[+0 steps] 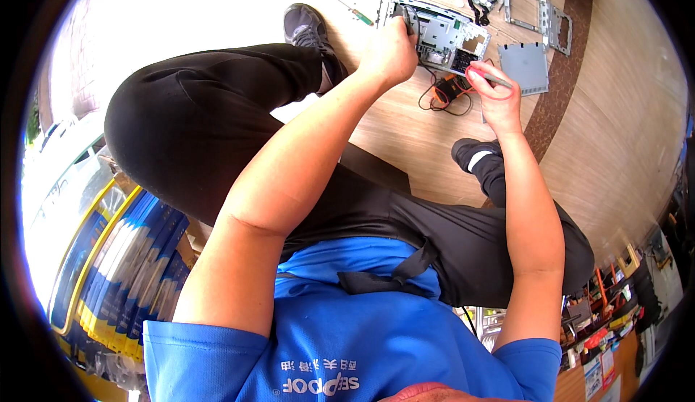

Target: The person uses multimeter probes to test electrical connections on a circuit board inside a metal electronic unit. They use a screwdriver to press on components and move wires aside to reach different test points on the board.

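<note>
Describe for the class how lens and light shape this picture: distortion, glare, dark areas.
Head view: the brown floor strip bows; head view: glare bleaches the area left of the grey shoe; head view: black fills the corners; head view: fine parts of the metal chassis are hard to distinguish.

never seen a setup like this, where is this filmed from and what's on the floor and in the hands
There is no machine here: a person works bare-handed. The single picture comes from a wide fisheye camera on their head, looking down, so straight edges bend near the rim.

On the floor lie an open metal case, a screwdriver, a grey panel and an orange-and-black box with wires. The left hand is at the case's left end; its grip is hard to make out. The right hand holds a slim pen-like tool.
</note>
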`<control>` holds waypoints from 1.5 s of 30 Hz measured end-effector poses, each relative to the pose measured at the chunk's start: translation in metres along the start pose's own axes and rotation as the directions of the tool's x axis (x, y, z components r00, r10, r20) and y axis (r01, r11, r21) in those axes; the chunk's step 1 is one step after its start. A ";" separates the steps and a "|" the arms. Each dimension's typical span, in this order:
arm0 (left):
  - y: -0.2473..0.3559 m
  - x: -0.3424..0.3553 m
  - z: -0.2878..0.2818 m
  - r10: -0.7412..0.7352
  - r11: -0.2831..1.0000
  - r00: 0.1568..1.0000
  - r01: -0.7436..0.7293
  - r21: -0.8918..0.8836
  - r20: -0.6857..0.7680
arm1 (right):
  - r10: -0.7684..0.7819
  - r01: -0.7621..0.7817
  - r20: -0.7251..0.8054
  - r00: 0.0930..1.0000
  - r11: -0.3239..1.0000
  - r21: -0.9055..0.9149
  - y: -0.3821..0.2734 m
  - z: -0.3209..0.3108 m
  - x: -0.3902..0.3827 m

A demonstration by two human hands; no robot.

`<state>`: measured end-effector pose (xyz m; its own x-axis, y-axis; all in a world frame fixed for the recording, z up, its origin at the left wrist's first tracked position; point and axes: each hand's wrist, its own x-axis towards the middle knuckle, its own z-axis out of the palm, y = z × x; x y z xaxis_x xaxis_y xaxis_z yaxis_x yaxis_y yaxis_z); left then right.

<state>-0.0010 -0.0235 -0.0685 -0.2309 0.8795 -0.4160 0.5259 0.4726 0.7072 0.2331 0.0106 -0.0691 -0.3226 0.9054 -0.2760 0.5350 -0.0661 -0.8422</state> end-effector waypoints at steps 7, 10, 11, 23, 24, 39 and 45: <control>0.000 0.000 0.000 0.002 1.000 1.000 -0.002 -0.006 -0.007 | 0.001 -0.001 -0.006 1.000 0.998 0.062 0.008 0.001 -0.001; -0.003 0.000 0.001 0.011 1.000 1.000 -0.011 0.008 -0.018 | -0.006 0.006 -0.004 1.000 0.998 0.069 0.002 0.001 -0.001; -0.001 0.000 0.001 0.011 1.000 1.000 -0.010 0.007 -0.018 | -0.004 0.004 -0.002 1.000 0.998 0.062 0.000 0.000 -0.001; 0.002 -0.001 -0.002 -0.015 1.000 1.000 0.015 0.001 0.000 | 0.008 -0.009 0.025 1.000 1.000 0.016 0.002 0.000 0.000; 0.002 -0.001 -0.001 -0.013 1.000 1.000 0.013 0.003 -0.001 | 0.008 -0.008 0.024 1.000 1.000 0.015 0.003 0.000 0.000; 0.000 0.000 0.001 0.004 1.000 1.000 -0.004 0.008 -0.012 | 0.058 -0.068 0.102 0.993 0.994 0.091 0.003 -0.003 -0.002; -0.002 0.000 0.002 0.017 1.000 1.000 -0.017 -0.005 -0.019 | -0.010 0.005 0.104 0.994 0.999 0.051 0.003 -0.001 -0.001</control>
<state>-0.0004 -0.0241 -0.0708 -0.2374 0.8884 -0.3929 0.5253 0.4577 0.7173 0.2359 0.0100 -0.0711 -0.4080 0.8573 -0.3140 0.4927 -0.0828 -0.8662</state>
